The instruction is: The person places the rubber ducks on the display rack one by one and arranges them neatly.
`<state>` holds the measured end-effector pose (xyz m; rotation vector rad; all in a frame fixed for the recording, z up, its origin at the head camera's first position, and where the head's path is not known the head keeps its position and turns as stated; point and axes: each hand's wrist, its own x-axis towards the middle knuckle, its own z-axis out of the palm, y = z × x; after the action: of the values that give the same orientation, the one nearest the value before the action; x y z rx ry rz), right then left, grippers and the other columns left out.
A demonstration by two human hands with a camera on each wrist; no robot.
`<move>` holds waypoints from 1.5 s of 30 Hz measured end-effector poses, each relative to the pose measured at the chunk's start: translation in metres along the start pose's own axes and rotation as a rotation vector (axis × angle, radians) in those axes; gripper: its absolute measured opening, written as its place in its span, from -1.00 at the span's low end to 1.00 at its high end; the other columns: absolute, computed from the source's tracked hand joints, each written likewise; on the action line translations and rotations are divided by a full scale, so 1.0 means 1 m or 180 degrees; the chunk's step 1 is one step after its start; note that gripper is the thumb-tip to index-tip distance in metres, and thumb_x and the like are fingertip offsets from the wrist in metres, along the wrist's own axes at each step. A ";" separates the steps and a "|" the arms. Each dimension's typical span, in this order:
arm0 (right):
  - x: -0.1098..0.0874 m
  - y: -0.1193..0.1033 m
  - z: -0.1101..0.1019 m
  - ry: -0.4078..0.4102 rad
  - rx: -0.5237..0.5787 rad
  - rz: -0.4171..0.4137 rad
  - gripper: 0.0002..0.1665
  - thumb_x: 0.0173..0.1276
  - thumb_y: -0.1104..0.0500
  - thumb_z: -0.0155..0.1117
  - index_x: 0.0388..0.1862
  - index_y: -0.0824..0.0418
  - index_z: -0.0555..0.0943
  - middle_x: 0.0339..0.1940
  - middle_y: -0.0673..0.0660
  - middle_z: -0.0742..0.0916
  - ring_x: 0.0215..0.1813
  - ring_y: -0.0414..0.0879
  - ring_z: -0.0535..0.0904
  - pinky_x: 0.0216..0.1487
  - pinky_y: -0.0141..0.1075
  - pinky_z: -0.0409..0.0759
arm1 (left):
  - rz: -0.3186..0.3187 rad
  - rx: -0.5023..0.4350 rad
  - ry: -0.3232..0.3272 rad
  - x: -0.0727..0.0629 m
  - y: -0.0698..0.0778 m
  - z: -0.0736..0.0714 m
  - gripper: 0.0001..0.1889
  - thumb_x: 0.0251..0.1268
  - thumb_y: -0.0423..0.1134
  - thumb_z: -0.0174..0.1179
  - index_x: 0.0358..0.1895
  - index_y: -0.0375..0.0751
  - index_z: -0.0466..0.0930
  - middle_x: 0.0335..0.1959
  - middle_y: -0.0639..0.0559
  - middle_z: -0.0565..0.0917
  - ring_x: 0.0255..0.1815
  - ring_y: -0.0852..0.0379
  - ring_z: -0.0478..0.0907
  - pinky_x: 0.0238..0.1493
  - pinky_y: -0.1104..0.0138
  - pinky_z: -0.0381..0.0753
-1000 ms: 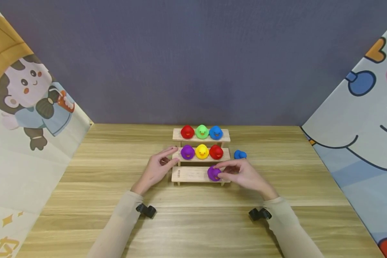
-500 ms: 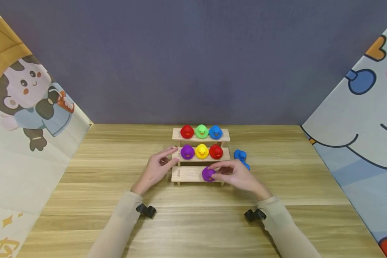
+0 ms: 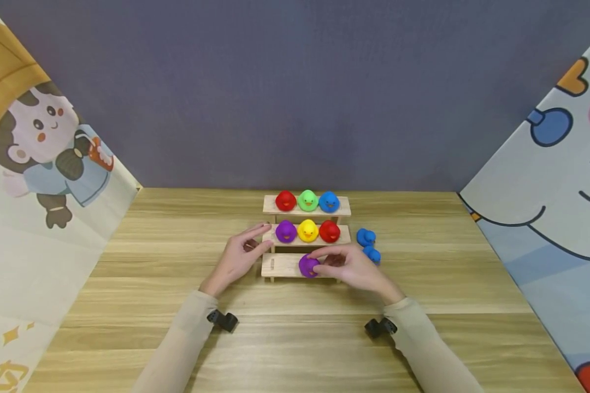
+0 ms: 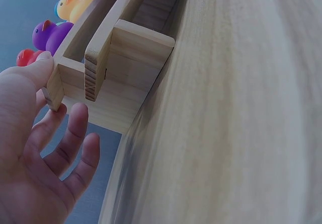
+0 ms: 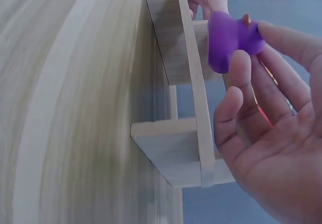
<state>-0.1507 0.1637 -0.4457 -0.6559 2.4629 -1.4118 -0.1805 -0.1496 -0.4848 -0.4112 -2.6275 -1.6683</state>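
Observation:
A three-step wooden stand (image 3: 286, 264) stands on the table. My left hand (image 3: 237, 257) holds the left end of its middle step, thumb on top and fingertip underneath in the left wrist view. Between the thumb and fingertips of my right hand (image 3: 356, 268) is a purple rubber duck (image 3: 307, 266), pinched by its head over the middle of the bottom step. On the middle step sit another purple duck (image 3: 286, 232), a yellow duck (image 3: 307, 231) and a red duck (image 3: 330, 232). The top step carries a red duck (image 3: 285, 201), a green duck (image 3: 307, 201) and a blue duck (image 3: 329, 202).
Two blue ducks lie on the table right of the stand: one farther back (image 3: 366, 237), the other (image 3: 372, 255) partly behind my right hand. A grey-blue wall (image 3: 295, 98) rises behind the table (image 3: 295, 349). Panels with cartoon prints flank both sides.
My right hand has slid leftward along the bottom step with the purple duck, from its right end to the middle. The nearer blue duck has come into sight. The left hand stays in place.

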 end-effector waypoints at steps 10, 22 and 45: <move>0.010 -0.006 0.009 -0.0106 0.0052 0.0178 -0.65 0.43 0.00 0.52 0.15 0.02 0.81 -0.16 0.02 0.87 -0.20 -0.08 0.69 -0.24 -0.37 0.66 | 0.0015 -0.0026 0.0016 0.001 -0.001 0.000 -0.49 0.52 -0.05 0.35 0.45 -0.04 0.60 0.57 -0.12 0.51 -0.07 0.05 0.72 -0.06 0.40 0.73; 0.017 -0.011 0.020 -0.0118 0.0055 0.0205 -0.67 0.43 -0.07 0.51 0.14 -0.10 0.81 -0.19 -0.06 0.86 -0.19 -0.05 0.70 -0.23 -0.35 0.65 | -0.0012 -0.0055 -0.0011 0.000 -0.002 0.001 -0.50 0.53 -0.04 0.34 0.45 0.01 0.60 0.58 -0.08 0.49 -0.07 0.04 0.72 -0.06 0.39 0.73; 0.031 -0.016 0.035 -0.0131 0.0146 0.0097 -0.66 0.44 0.01 0.51 0.14 0.03 0.82 -0.26 0.01 0.86 -0.27 -0.09 0.67 -0.33 -0.41 0.60 | 0.0049 -0.0050 0.0013 0.000 -0.001 0.000 -0.50 0.53 -0.06 0.35 0.45 -0.03 0.61 0.57 -0.15 0.49 -0.09 0.05 0.73 -0.10 0.40 0.74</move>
<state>-0.1596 0.1154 -0.4490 -0.6286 2.3916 -1.4246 -0.1812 -0.1500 -0.4856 -0.4268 -2.6030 -1.6845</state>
